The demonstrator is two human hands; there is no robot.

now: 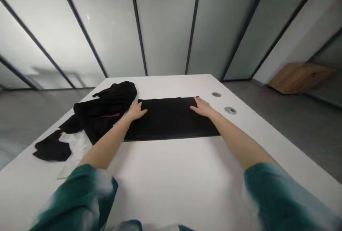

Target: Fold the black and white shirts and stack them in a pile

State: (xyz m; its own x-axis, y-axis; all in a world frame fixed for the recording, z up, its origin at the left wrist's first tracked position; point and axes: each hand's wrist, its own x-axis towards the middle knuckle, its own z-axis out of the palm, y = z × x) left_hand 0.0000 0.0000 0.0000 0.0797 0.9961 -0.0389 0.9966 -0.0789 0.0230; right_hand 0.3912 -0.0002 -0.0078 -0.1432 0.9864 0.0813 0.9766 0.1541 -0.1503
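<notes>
A black piece of cloth [171, 120], folded into a flat rectangle, lies across the white table in front of me. Its exact kind of garment cannot be made out. On its far left corner rests my left hand [136, 111], fingers stretched out and pressed flat. My right hand [202, 107] lies spread on the far right corner, also flat on the fabric. Both forearms reach over the cloth's sides and cover parts of its left and right edges.
Left of the folded cloth sits a loose heap of black clothes [107, 106], with a white garment [78, 145] partly under it. Two round grommets [230, 110] are set in the white table [171, 184] at the right. Frosted glass panels [165, 24] stand beyond; a wooden board [299, 77] is at far right.
</notes>
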